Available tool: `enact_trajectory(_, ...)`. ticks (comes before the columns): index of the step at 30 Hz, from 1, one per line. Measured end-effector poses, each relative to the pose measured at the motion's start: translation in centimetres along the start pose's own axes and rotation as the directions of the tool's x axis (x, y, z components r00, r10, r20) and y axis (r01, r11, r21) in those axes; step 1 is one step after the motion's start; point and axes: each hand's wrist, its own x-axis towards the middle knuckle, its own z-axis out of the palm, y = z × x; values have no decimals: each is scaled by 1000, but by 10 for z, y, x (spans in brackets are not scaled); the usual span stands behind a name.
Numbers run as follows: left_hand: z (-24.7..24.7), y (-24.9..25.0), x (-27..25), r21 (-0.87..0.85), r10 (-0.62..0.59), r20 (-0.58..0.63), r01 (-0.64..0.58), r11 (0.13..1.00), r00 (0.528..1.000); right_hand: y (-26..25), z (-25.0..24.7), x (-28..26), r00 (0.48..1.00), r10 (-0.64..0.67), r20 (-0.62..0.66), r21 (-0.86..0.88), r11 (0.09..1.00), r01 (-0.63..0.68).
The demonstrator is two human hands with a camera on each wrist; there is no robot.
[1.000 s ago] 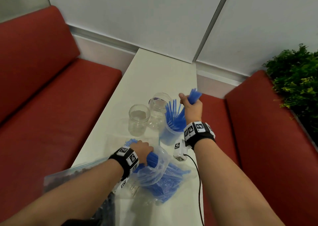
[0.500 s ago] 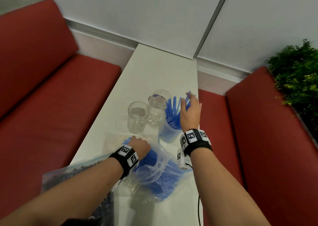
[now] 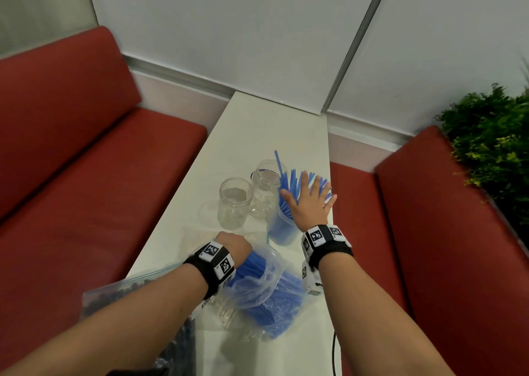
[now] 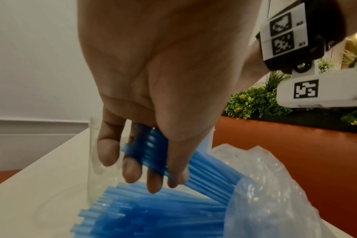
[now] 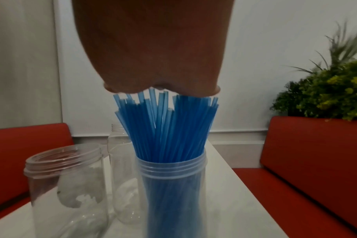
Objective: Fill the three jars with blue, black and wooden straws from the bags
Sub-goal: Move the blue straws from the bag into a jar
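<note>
Right hand [image 3: 310, 201] flat, fingers spread, on blue straws [image 5: 169, 125] in jar [image 5: 171, 185] near worktop [image 3: 257, 135] right edge, left hand [image 4: 153, 90] clamped round another bunch [image 4: 194, 167]: risks tipping jar off.

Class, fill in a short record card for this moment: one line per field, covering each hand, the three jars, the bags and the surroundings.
Left hand: grips a bundle of blue straws at the mouth of the clear bag
Right hand: open, palm flat on the tops of the straws standing in a jar
Filled jar: packed with blue straws, upright
Empty jars: two, clear, one nearer, one behind
Second bag: dark contents, near table edge
Table: white, between red benches
Plant: far right
</note>
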Motion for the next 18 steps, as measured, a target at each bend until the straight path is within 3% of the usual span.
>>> enact_trajectory(2,-5,0,-2,-8,-4,-18,4,1000,1000,-4,-10,-10,980,-76,-182,175,979,109)
enact_trajectory(4,-11,-1,-5,-22,-18,-4,18,1000,1000,-11,-17,-22,882,-162,-443,332,884,330)
enact_trajectory(5,-15,-1,-5,-33,-26,3,27,999,1000,-15,-19,-28,859,-183,-478,402,824,400)
enact_trajectory(6,-19,-1,-5,-41,-31,5,32,999,999,-20,-19,-33,890,-207,-407,486,775,403)
enact_trajectory(7,-23,-2,-5,-49,-34,1,34,998,999,-25,-17,-40,939,-258,-229,555,758,344)
enact_trajectory(8,-26,-3,-4,-56,-37,-7,37,998,999,-29,-13,-48,948,-319,10,566,783,258)
enact_trajectory(10,-31,-4,-3,-100,-50,-15,49,994,999,-32,6,-62,843,-376,384,446,875,187)
enact_trajectory(11,-33,-4,-3,-137,-54,-25,50,989,998,-31,17,-68,803,-372,465,395,899,187)
enact_trajectory(12,-35,-3,-3,-166,-52,-42,44,985,998,-30,28,-75,796,-356,490,358,914,189)
enact_trajectory(15,-38,-5,-8,-170,12,-76,-25,985,997,-24,57,-88,853,-295,430,307,937,169)
enact_trajectory(18,-37,-12,-13,-190,67,-137,-92,977,988,-18,73,-97,892,-247,379,374,922,96)
